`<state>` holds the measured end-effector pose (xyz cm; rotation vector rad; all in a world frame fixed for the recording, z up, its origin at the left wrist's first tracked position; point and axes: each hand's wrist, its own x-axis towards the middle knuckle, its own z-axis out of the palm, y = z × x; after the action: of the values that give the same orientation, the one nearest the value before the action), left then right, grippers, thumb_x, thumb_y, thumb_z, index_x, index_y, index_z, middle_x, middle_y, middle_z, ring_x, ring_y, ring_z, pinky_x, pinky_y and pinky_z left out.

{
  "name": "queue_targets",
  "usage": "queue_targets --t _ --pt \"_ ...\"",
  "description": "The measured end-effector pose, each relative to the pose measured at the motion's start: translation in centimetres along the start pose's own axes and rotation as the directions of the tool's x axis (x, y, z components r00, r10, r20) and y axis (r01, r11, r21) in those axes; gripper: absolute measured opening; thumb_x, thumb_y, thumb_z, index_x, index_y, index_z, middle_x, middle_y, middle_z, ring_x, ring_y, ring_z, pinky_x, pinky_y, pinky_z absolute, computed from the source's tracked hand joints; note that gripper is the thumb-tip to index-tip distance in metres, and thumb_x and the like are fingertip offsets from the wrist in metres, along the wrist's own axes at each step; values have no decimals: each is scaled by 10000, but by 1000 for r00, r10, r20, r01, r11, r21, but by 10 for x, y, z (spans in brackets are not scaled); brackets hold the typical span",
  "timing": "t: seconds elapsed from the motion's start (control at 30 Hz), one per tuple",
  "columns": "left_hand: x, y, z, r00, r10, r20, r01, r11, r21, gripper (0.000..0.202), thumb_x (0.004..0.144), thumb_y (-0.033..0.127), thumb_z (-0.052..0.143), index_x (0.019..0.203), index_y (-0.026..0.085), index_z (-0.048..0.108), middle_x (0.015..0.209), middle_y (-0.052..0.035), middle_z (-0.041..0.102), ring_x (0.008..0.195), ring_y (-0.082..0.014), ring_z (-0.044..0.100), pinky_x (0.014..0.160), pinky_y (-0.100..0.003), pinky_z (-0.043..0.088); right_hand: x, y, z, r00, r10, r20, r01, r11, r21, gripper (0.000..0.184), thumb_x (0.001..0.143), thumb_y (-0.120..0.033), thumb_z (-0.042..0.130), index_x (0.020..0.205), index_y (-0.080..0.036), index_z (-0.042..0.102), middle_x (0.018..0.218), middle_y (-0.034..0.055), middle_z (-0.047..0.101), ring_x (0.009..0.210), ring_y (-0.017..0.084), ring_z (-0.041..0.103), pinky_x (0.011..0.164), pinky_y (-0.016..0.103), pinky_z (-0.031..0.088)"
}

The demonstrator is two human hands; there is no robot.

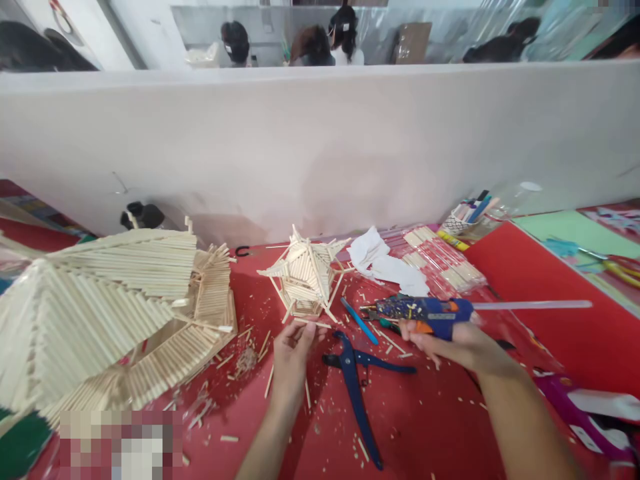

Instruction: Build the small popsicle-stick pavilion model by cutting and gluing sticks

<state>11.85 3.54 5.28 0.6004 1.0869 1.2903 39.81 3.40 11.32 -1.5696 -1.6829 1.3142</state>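
My left hand (291, 353) pinches a thin wooden stick (311, 323) just in front of a small stick-built model (306, 279) on the red table (430, 433). My right hand (453, 341) grips a blue glue gun (425, 310) lying sideways, its nozzle pointing left toward the model and a clear glue stick (533, 305) jutting out to the right. Blue-handled cutters (356, 387) lie on the table between my two hands, handles spread.
A large stick-built house (110, 313) fills the left side. Loose stick offcuts litter the table. Packets of sticks (443, 260) and white paper (380, 260) lie behind the glue gun. A white partition wall (320, 147) runs across the back, with people beyond it.
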Motion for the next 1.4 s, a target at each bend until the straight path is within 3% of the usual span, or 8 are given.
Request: queue_targets --t 0.13,0.27,0.33,0.5,0.6,0.77,1.2,1.4 --pt "2 0 6 999 29 -23 -28 1000 6 408 687 507 855 826 137 755 849 -84 760 814 -203 723 832 -328 580 35 0 -30 998 -7 -62 -8 972 -234 401 803 -588 649 920 -209 713 944 102 760 872 297 692 792 417 574" --pt "5 -6 6 997 52 -58 -53 998 -16 396 693 490 856 861 145 760 906 -82 769 819 -193 723 834 -318 580 59 2 -36 997 1 -78 -24 955 -296 417 848 -546 607 1069 -207 708 1085 94 763 1038 322 678 865 409 550" --pt "8 -7 6 995 61 -81 -64 997 -34 397 688 490 861 862 148 759 913 -79 771 813 -180 720 839 -310 580 64 1 -35 998 13 -69 -37 933 -359 395 873 -539 584 1046 -205 707 1051 74 767 1014 311 681 845 374 541" --pt "9 -4 6 992 56 -112 -61 997 -41 424 653 506 875 834 144 750 916 -85 770 808 -188 726 837 -321 586 66 5 -31 985 165 -43 -160 816 -556 442 896 -610 519 732 -208 602 721 33 701 723 248 646 611 289 455" --pt "8 1 9 991 57 -120 -60 998 -22 435 656 514 870 839 138 748 930 -92 769 818 -195 732 844 -326 585 64 10 -32 970 235 -56 -217 745 -631 450 884 -615 533 674 -219 557 662 28 667 662 233 618 578 284 410" --pt "6 2 10 990 65 -128 -67 998 -17 426 661 509 869 845 143 753 913 -85 771 830 -200 730 851 -323 579 61 12 -33 945 309 -109 -298 671 -679 351 864 -537 585 713 -221 590 740 74 702 695 261 653 605 303 420" --pt "10 -4 8 984 34 -173 -44 998 -50 435 621 501 895 828 144 757 894 -71 768 781 -171 715 829 -309 575 60 9 -30 942 319 -103 -292 630 -720 333 895 -517 558 816 -212 665 757 103 713 763 305 692 648 319 438" --pt "9 -2 11 983 37 -182 -50 997 -65 430 610 495 903 827 148 772 889 -59 771 772 -156 704 812 -284 564 63 15 -30 933 337 -125 -315 600 -735 353 899 -515 542 885 -189 678 872 147 740 838 327 706 669 328 445"
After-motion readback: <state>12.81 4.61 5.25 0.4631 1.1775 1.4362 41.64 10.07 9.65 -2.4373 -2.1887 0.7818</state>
